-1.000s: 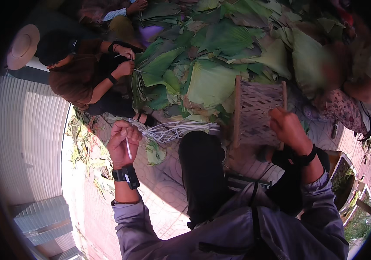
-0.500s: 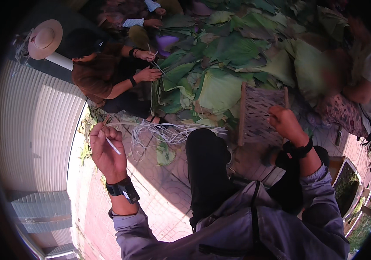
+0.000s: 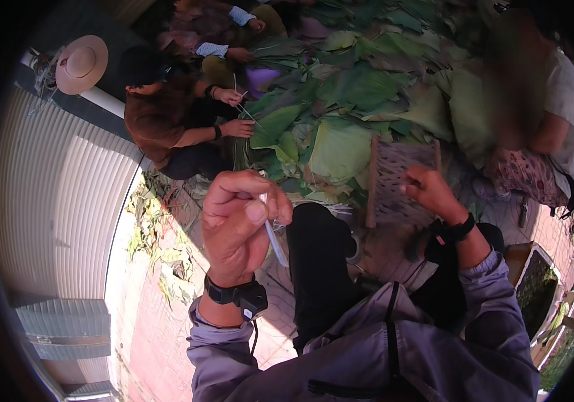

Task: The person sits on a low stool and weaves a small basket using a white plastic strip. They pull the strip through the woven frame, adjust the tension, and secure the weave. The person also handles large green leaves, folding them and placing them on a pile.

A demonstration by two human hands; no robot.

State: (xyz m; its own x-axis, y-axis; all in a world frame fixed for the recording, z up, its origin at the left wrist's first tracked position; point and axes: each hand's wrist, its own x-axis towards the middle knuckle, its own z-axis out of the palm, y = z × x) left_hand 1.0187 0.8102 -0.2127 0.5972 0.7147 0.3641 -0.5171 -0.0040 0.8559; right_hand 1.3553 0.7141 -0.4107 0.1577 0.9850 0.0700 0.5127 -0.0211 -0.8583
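My left hand (image 3: pixel 236 224) is raised in the middle of the view, fingers curled round a thin white strip (image 3: pixel 275 244) that hangs down past my palm. Behind it, a bundle of loose white strips (image 3: pixel 334 208) is partly hidden by the hand and my dark-trousered knee. My right hand (image 3: pixel 427 189) hangs, fingers curled, in front of a small woven seat with a wooden frame (image 3: pixel 395 204); whatever it may hold is too small to make out.
A large pile of green leaves (image 3: pixel 340 144) spreads ahead. A co-worker in brown (image 3: pixel 166 120) works with thin strips at the left; another person (image 3: pixel 558 107) sits right, others behind. A corrugated shutter (image 3: pixel 52 201), straw hat (image 3: pixel 80 65), scraps and a pale container (image 3: pixel 521 261) lie around.
My left hand with the strip has swung from the left toward the middle, nearer the camera. My right hand has moved slightly left, still curled. The co-worker's hands still work at strips.
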